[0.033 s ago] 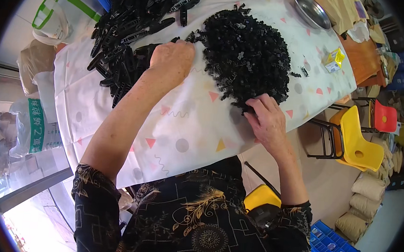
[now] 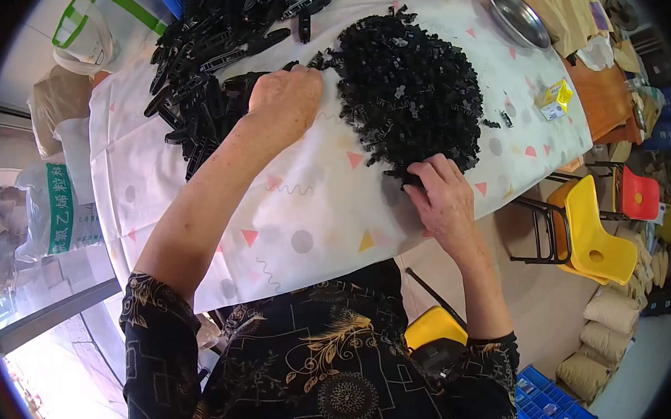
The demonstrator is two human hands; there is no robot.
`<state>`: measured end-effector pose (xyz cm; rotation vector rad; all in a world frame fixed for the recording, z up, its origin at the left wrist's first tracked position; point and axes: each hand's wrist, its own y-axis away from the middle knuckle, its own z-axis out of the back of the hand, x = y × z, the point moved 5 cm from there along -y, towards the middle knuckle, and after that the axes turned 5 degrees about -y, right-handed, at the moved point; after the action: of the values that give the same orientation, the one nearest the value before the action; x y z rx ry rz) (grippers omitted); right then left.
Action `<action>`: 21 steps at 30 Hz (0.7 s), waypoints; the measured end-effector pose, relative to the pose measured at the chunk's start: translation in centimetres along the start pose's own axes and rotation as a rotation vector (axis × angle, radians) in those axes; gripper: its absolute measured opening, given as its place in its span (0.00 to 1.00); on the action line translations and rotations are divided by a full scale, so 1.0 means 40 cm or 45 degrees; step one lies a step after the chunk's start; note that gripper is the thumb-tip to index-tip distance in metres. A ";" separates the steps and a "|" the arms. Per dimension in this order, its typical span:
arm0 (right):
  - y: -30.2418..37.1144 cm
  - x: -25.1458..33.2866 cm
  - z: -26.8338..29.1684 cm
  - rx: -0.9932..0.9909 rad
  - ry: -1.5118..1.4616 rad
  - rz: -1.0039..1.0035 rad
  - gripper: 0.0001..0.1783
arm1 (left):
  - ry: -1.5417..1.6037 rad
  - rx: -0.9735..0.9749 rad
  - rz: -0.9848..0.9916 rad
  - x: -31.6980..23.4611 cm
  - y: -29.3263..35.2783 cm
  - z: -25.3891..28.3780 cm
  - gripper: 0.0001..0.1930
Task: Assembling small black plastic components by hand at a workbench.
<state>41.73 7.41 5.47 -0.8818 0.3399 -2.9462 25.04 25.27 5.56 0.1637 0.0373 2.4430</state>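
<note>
My left hand is curled closed at the right edge of a heap of long, narrow black plastic parts. A dark tip shows just past its knuckles, but the fingers hide what they grip. To the right lies a broad pile of small black plastic pieces. At this pile's near edge my right hand has its thumb and forefinger drawn together in a pinch. Whatever sits between those fingertips is too dark and small to make out against the pieces touching them.
A patterned white cloth covers the table. Toward the far right are a steel bowl and a small yellow-and-white box. Yellow chairs stand right of the table, and a blue crate is on the floor.
</note>
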 end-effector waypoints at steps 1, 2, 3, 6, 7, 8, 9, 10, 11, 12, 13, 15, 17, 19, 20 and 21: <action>-0.009 0.007 -0.003 0.005 0.120 0.084 0.11 | 0.002 0.004 -0.001 0.002 -0.001 -0.002 0.09; -0.013 0.002 -0.004 0.007 0.120 0.082 0.11 | 0.024 0.036 0.009 0.005 -0.003 -0.005 0.10; -0.014 -0.009 -0.007 0.064 0.089 0.053 0.11 | 0.047 0.067 0.019 0.008 -0.004 -0.008 0.11; -0.018 -0.028 -0.007 0.169 0.016 0.058 0.12 | 0.041 -0.049 -0.207 -0.020 0.021 -0.025 0.13; -0.018 -0.028 -0.006 0.211 -0.018 0.085 0.11 | 0.044 -0.052 -0.203 -0.024 0.031 -0.033 0.13; -0.020 -0.030 -0.007 0.213 -0.015 0.090 0.11 | 0.016 -0.108 -0.241 -0.033 0.043 -0.036 0.12; -0.022 -0.031 -0.007 0.173 -0.020 0.109 0.10 | -0.014 -0.165 -0.276 -0.036 0.053 -0.037 0.12; -0.026 -0.027 -0.006 0.136 -0.025 0.127 0.09 | -0.010 -0.166 -0.268 -0.030 0.058 -0.035 0.12; -0.023 -0.014 -0.006 0.143 -0.024 0.135 0.09 | 0.061 -0.233 -0.249 -0.016 0.067 -0.026 0.10; -0.019 -0.016 -0.001 0.081 -0.294 -0.131 0.08 | 0.132 -0.299 -0.227 -0.003 0.076 -0.016 0.08; -0.005 -0.029 0.006 0.007 -0.548 -0.417 0.06 | 0.146 -0.305 -0.235 -0.016 0.082 0.000 0.08; 0.007 -0.037 -0.004 -0.092 -0.983 -0.494 0.06 | 0.896 -0.214 -0.025 -0.011 0.120 0.030 0.06; 0.009 -0.023 -0.023 -0.173 -1.429 -0.549 0.05 | 1.194 -0.329 -0.077 -0.018 0.167 0.007 0.05; 0.023 -0.001 -0.048 -0.145 -1.748 -0.634 0.06 | 2.346 0.184 0.070 -0.071 0.216 -0.042 0.06; 0.026 0.015 -0.054 -0.130 -1.747 -0.627 0.06 | 2.513 0.211 0.064 -0.094 0.238 -0.061 0.06; 0.029 0.031 -0.059 -0.113 -1.748 -0.644 0.06 | 2.681 0.240 0.054 -0.119 0.257 -0.081 0.06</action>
<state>39.39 6.60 3.95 -2.8950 0.1376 -1.8385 21.73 14.36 2.54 -2.1939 1.0824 1.5092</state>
